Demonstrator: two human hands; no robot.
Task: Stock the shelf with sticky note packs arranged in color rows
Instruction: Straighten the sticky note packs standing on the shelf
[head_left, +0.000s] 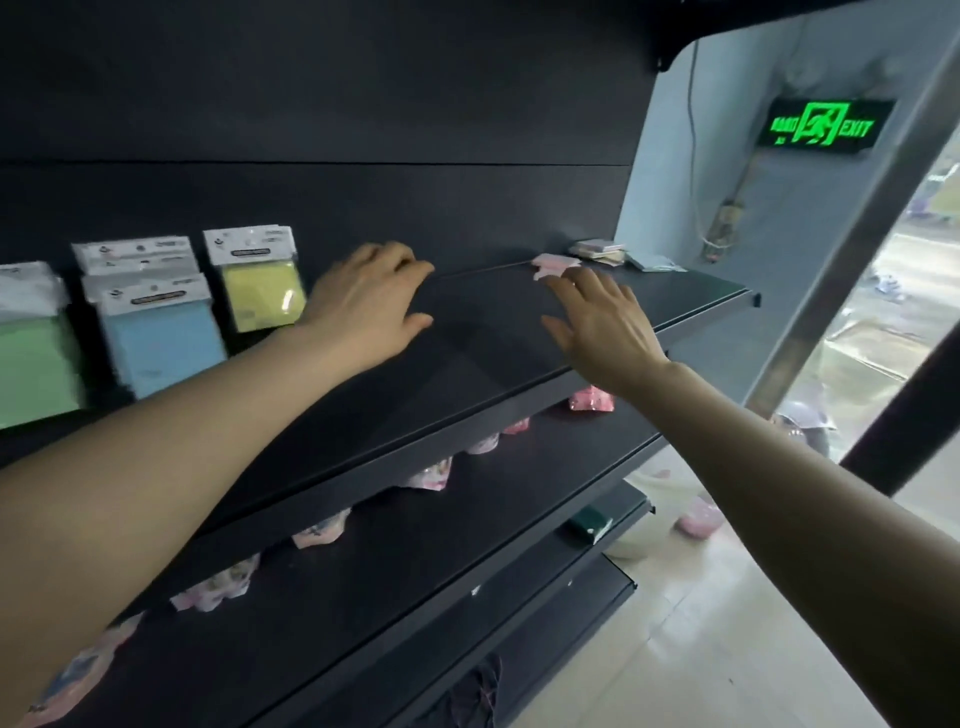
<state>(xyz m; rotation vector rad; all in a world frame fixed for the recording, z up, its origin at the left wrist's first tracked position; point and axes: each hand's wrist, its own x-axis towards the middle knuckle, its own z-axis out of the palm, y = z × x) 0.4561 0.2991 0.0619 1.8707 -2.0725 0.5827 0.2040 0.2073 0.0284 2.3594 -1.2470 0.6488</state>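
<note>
While the left hand and right hand hang relaxed and empty over the black metal shelf, the right should pinch the flat pink sticky note pack, upper centre of the frame, by its edges.

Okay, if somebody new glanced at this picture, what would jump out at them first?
Both open hands stretch over the dark shelf, the left hand mid-shelf, the right hand reaching toward a pink pack at the back. Left of them a green pack, a blue pack and a yellow pack lean on the back panel; a glowing green exit sign hangs upper right.
</note>
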